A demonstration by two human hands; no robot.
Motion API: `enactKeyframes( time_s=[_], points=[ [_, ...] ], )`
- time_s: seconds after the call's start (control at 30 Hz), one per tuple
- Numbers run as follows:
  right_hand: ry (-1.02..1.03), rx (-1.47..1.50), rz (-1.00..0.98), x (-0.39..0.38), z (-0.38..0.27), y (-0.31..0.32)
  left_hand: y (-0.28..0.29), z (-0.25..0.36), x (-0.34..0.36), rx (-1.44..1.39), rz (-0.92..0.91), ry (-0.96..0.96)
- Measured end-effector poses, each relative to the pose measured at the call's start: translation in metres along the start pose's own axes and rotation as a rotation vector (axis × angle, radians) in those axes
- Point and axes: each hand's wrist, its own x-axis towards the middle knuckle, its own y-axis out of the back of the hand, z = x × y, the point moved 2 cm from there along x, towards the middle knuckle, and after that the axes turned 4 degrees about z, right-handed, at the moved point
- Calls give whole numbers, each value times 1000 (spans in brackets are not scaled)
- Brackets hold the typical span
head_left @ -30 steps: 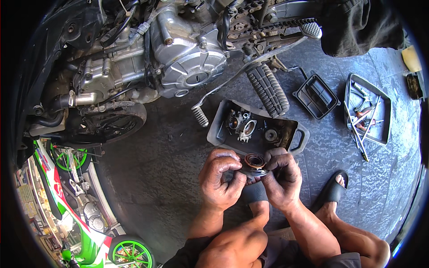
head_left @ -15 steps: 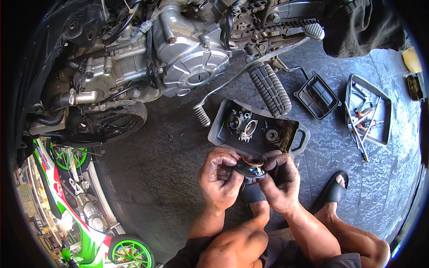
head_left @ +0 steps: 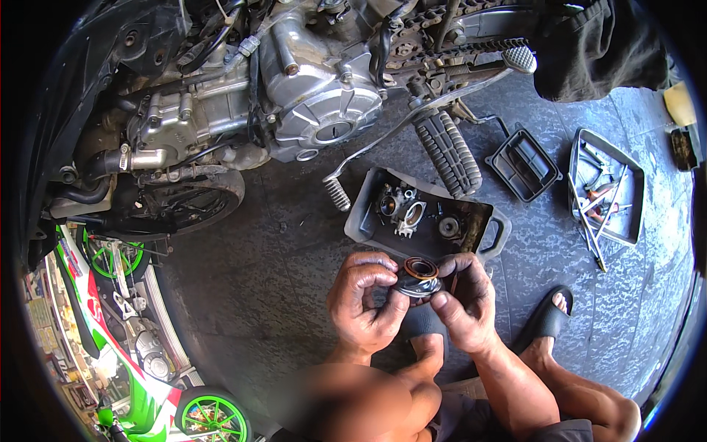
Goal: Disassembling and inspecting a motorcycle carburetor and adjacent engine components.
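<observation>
the left hand point(head_left: 367, 300) pinches the left edge of a round black part point(head_left: 419, 286) between its thumb and bent fingers, while the right hand point(head_left: 468, 302) has its thumb and fingers close together at the right edge. the part is between the two hands, with a coppery-brown ring point(head_left: 420, 267) facing up on top.

just beyond the hands is a grey cut-open plastic jug point(head_left: 359, 219), its handle on the right; a metal carburetor-like body point(head_left: 403, 209) and a small round metal piece point(head_left: 448, 227) lie in it. farther out, above the left hand, is a motorcycle engine point(head_left: 324, 121), with a ribbed footpeg point(head_left: 449, 153) beyond the jug. to the far right of the right hand are a black rectangular cover point(head_left: 521, 165) and a tool tray point(head_left: 639, 208) with screwdrivers point(head_left: 589, 234). well left of the left hand stands a green, white and red motorcycle point(head_left: 140, 387).
</observation>
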Motion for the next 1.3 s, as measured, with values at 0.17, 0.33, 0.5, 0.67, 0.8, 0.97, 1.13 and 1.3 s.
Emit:
enactKeyframes(
  time_s=[0.17,0.33,0.5,0.67,0.8,0.97,1.13,1.3],
  points=[
    [297,-144,41,-6,-38,-8,-21,23,21,-173,29,-19],
    [518,-241,157,-37,-121,-16,-56,95,60,-383,-169,104],
    [739,-318,303,-100,-202,-25,-89,184,88,-618,-490,178],
    [869,-294,340,-157,-234,-36,-107,231,83,-755,-698,183],
    [917,-244,316,-179,-235,-43,-103,248,71,-800,-791,196],
    [834,-144,221,-184,-222,-57,-94,237,57,-1186,-826,308],
    [817,-194,162,-176,-207,-62,-78,220,54,-1110,-718,155],
    [815,-179,175,-172,-197,-64,-66,213,51,-1038,-703,-9]
  ],
)
